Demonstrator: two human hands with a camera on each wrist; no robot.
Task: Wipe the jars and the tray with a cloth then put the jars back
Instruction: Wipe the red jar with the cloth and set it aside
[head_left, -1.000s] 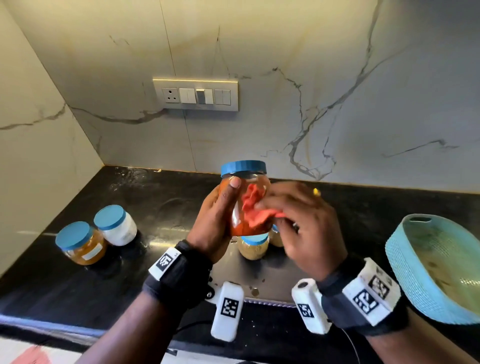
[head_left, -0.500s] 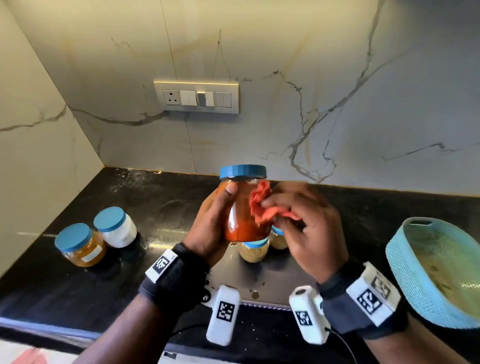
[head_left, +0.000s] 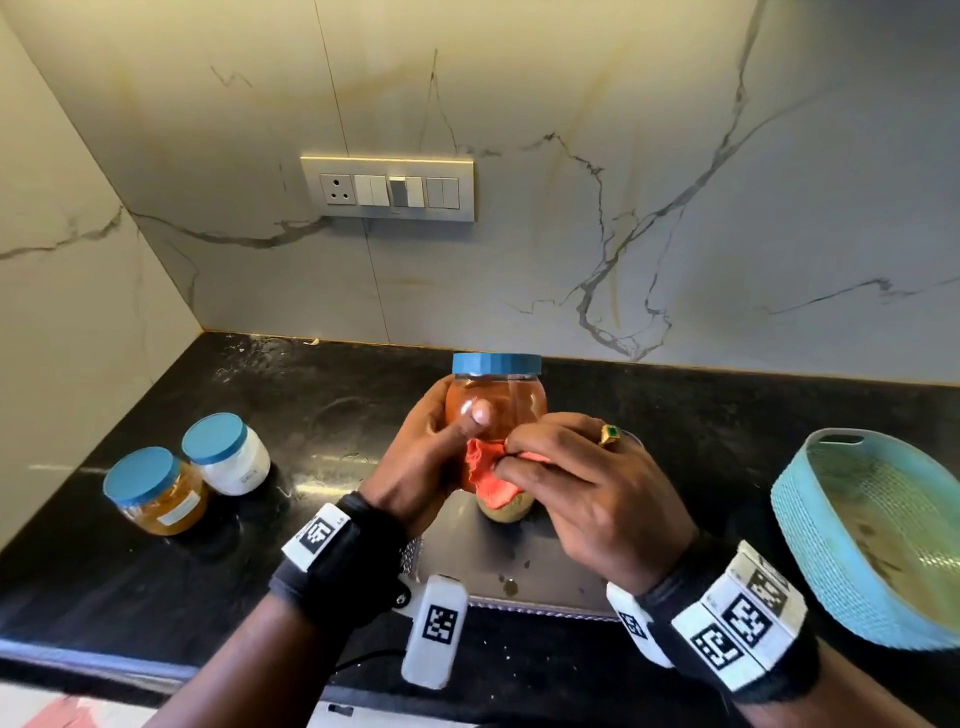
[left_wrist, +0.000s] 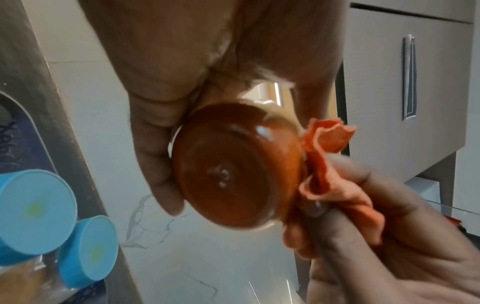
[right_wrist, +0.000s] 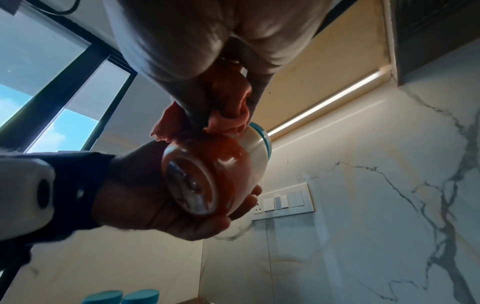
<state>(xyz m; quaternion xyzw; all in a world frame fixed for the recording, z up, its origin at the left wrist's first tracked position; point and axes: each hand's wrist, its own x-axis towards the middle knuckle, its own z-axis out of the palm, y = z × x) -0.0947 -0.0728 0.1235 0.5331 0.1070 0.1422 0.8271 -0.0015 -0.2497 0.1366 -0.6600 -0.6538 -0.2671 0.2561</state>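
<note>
My left hand (head_left: 441, 441) grips a blue-lidded jar of red-orange contents (head_left: 498, 400) upright in the air above the steel tray (head_left: 498, 566). Its round base (left_wrist: 233, 170) fills the left wrist view. My right hand (head_left: 561, 478) pinches a crumpled orange cloth (head_left: 485, 475) against the jar's lower right side (right_wrist: 228, 156). The cloth (left_wrist: 335, 174) bunches between the right fingers. A jar of brown contents (head_left: 506, 512) stands on the tray beneath the hands, mostly hidden. Two more blue-lidded jars, one amber (head_left: 156, 491) and one white (head_left: 226, 452), stand on the black counter at the left.
A light blue woven basket (head_left: 852, 577) sits at the right on the black counter (head_left: 322, 410). A switch plate (head_left: 387, 189) is on the marble back wall. A side wall closes the left corner.
The jar has sunk a little and turned in my left hand, the thumb now across its front. My right hand has slid the cloth down from the jar's middle to its lower side.
</note>
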